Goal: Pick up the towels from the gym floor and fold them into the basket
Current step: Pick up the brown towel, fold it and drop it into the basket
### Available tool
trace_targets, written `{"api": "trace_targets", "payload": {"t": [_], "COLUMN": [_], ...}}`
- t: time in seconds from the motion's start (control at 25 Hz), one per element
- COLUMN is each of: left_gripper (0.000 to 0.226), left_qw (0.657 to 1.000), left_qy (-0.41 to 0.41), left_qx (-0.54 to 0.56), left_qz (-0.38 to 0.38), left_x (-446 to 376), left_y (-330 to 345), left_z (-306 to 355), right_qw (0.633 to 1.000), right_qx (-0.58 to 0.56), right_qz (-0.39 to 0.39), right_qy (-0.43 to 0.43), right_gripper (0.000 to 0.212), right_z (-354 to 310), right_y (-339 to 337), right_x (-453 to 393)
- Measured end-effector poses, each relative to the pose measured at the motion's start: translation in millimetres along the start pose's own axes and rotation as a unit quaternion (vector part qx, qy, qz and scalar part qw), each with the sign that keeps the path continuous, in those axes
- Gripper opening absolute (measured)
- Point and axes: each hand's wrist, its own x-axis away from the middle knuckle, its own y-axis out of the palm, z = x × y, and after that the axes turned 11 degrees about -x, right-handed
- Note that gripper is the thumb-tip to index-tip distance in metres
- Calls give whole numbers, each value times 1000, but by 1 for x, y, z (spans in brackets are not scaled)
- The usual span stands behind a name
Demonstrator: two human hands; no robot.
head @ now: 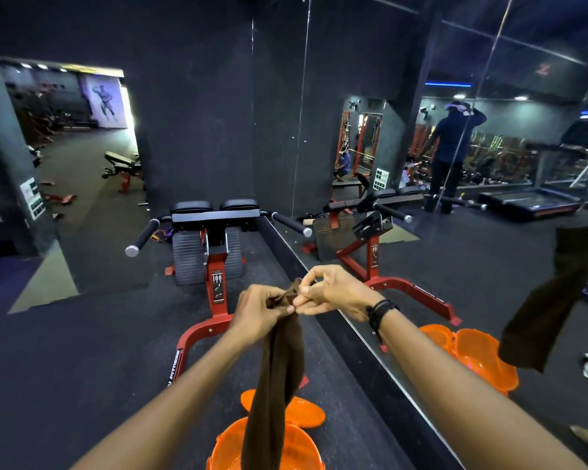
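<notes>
Towel point(279, 371), lower end cut off

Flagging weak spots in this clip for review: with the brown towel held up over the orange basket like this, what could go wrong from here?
1. Both hands, left hand and right hand, pinch only the top edge of the brown towel; a slip could drop it unfolded into the orange basket.
2. The towel hangs bunched, so any fold may come out uneven.
3. The red exercise machine stands close ahead; spreading the towel may snag it.

Red bench frame point(214, 293) seemingly beyond basket point(231, 442)
</notes>
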Motion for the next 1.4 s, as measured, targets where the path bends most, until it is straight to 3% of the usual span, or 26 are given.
{"api": "trace_targets", "payload": {"t": [0.16, 0.32, 0.44, 0.48, 0.56, 0.64, 0.76, 0.92, 1.04, 1.12, 1.2, 1.28, 1.32, 1.4], "left_gripper": [8, 13, 13, 13, 14, 14, 15, 18, 5, 4, 6, 8, 7, 8], "left_qw": [999, 997, 995, 994, 990, 986, 976, 955, 965, 975, 986, 984, 984, 989], "left_qy": [-19, -3, -6, -16, -51, -85, -119, -144, -112, -99, -122, -132, -116, -58], "left_qx": [45, 73, 94, 101, 96, 62, 17, 75, 91, 108, 102, 38, 29, 136], "left_qz": [5, 10, 33, 47, 91, 132, 182, 247, 219, 169, 41, -114, -132, -27], "left_x": [2, -4, -8, -10, -15, -18, -20, -22, -21, -23, -26, -29, -33, -45], "left_y": [-2, -5, -12, -15, -26, -35, -41, -57, -64, -67, -72, -77, -82, -98], "left_z": [-9, -6, -1, -4, -15, -30, -41, -41, -39, -45, -54, -53, -44, -10], "right_qw": [964, 928, 855, 849, 871, 892, 912, 924, 930, 951, 965, 971, 975, 987], "right_qx": [245, 352, 511, 523, 488, 453, 397, 284, 220, 165, 186, 231, 218, 110], "right_qz": [-12, -72, -71, -74, -57, -17, 42, 130, 167, 153, 117, 32, -3, 15], "right_qy": [-104, -99, -50, -26, 4, -5, -93, -220, -243, -213, -140, -58, -46, -119], "right_gripper": [20, 29, 38, 37, 24, 26, 24, 17, 27, 45, 51, 37, 32, 35], "right_z": [4, 19, 36, 40, 40, 28, 6, 2, 3, 1, 2, -3, -13, -49], "right_y": [-29, -27, -33, -41, -60, -75, -76, -65, -63, -63, -66, -70, -74, -82], "right_x": [2, 2, -7, -7, -3, 1, 0, -3, -2, 0, 3, 7, 10, 12]}}
